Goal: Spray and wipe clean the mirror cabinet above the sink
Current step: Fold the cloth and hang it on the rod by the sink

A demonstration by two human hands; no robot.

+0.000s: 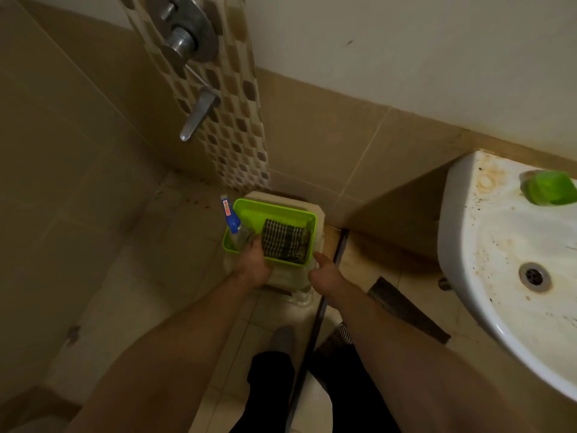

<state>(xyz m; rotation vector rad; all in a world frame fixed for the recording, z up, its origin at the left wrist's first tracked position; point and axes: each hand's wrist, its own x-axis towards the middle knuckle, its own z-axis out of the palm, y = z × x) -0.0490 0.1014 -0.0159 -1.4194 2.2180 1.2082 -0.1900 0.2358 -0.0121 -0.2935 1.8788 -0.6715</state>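
A green plastic basket [274,210] sits on a pale stool [290,285] on the floor. In it stand a clear spray bottle [232,218] with a blue nozzle, at the left end, and a folded dark checked cloth [285,242]. My left hand [254,265] reaches into the basket and its fingers curl round the lower body of the spray bottle. My right hand [326,273] hovers at the basket's right near corner, thumb stretched toward the rim, fingers loosely curled and holding nothing. The mirror cabinet is out of view.
A stained white sink [487,245] juts out at the right, with a green soap bar [551,189] on its rim. A shower valve and lever tap [196,115] stick out of the mosaic strip above the basket. My legs and feet stand below, beside a dark floor rail.
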